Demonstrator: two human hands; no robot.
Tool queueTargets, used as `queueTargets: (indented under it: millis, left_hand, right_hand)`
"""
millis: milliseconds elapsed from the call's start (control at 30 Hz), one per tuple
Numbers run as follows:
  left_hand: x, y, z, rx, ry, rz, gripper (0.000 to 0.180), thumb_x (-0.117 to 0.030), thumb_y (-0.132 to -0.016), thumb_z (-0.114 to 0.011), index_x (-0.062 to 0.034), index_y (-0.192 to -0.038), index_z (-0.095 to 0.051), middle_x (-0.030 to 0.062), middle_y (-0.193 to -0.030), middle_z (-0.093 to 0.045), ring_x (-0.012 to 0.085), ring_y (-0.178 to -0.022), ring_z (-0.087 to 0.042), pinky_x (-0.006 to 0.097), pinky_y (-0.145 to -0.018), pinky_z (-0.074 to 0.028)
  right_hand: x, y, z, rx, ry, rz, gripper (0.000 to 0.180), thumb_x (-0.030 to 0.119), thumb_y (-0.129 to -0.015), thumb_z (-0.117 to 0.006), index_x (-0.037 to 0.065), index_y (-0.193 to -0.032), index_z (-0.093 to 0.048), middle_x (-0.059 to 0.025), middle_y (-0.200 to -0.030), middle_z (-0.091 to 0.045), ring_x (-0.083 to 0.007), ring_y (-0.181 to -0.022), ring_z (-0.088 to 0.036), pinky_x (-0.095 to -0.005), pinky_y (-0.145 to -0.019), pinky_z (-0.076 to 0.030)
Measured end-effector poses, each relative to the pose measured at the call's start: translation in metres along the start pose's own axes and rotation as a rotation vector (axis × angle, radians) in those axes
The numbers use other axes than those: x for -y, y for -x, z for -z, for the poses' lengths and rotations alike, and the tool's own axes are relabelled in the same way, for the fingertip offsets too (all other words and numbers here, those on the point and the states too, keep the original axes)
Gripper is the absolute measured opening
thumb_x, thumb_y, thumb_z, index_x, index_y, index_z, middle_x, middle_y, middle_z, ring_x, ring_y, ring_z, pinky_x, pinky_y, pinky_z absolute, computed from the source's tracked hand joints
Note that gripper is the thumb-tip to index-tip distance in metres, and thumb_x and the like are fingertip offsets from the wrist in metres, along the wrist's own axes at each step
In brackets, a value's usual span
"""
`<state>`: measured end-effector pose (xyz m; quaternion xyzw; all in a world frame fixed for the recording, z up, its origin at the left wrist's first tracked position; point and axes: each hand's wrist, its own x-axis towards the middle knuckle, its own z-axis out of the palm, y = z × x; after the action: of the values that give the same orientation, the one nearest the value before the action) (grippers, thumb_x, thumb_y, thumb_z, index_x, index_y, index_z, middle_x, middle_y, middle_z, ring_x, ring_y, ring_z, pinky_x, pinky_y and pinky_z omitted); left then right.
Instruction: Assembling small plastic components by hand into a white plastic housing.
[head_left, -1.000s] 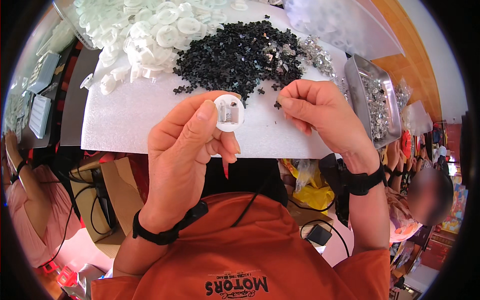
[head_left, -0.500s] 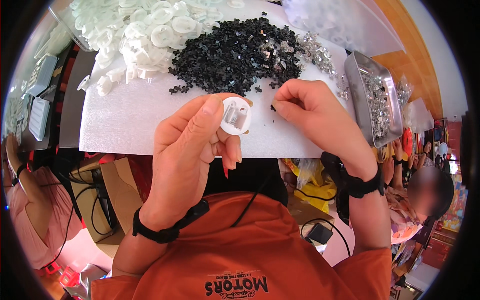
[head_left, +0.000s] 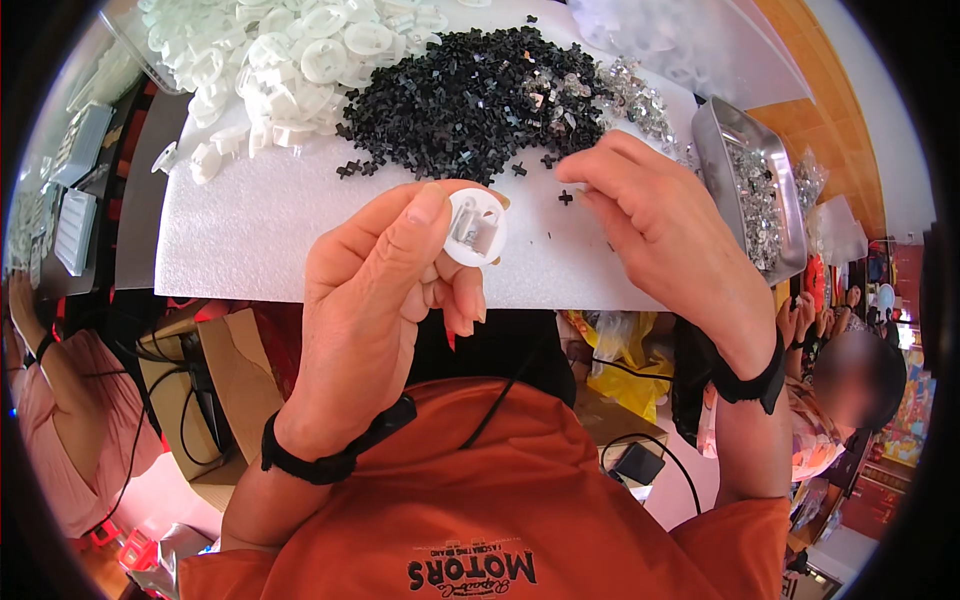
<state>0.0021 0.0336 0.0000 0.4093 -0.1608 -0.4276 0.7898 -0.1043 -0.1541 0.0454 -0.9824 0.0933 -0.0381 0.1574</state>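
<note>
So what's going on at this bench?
A person is handling small parts over a white foam sheet. The left hand holds up a round white plastic disc between thumb and fingers. The right hand reaches down by the edge of the pile of small black pieces. More white discs are heaped behind, and a metal tray sits at right.

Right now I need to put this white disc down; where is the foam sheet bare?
The white foam sheet is bare at its near left, below the white discs. It is crowded further back, under the black crosses and clear bits.
</note>
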Motion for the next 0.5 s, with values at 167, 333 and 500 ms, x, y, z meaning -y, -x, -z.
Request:
queueTargets:
  millis: [167,333,500]
  left_hand:
    - [-0.001,0.002,-0.006,-0.027,-0.053,0.006,0.041,-0.027,-0.099,-0.04,0.0101,-0.109,-0.056,0.0134,-0.081,-0.061,0.0123,-0.055,-0.054,0.021,-0.048,-0.043]
    - [0.001,0.002,-0.005,-0.026,-0.06,0.015,0.041,-0.026,-0.1,-0.039,0.0098,-0.109,-0.056,0.0127,-0.081,-0.061,0.0121,-0.056,-0.054,0.021,-0.049,-0.043]
    - [0.002,0.001,-0.01,-0.038,-0.076,0.022,0.04,-0.025,-0.1,-0.039,0.0095,-0.108,-0.056,0.0127,-0.081,-0.061,0.012,-0.056,-0.054,0.022,-0.049,-0.043]
  right_hand:
    - [-0.001,-0.005,-0.006,0.093,0.089,0.056,0.009,0.0,-0.082,-0.054,0.002,-0.091,-0.053,-0.0144,-0.084,-0.052,-0.0355,-0.077,-0.054,-0.0396,-0.065,-0.044]
    - [-0.004,0.003,-0.005,0.091,0.052,0.025,0.007,0.003,-0.082,-0.055,0.0,-0.087,-0.05,-0.0147,-0.081,-0.051,-0.0366,-0.076,-0.053,-0.041,-0.065,-0.043]
    - [-0.003,0.005,-0.005,0.095,0.039,0.012,0.007,0.005,-0.083,-0.055,0.0,-0.086,-0.051,-0.015,-0.08,-0.051,-0.0372,-0.075,-0.053,-0.0423,-0.065,-0.042]
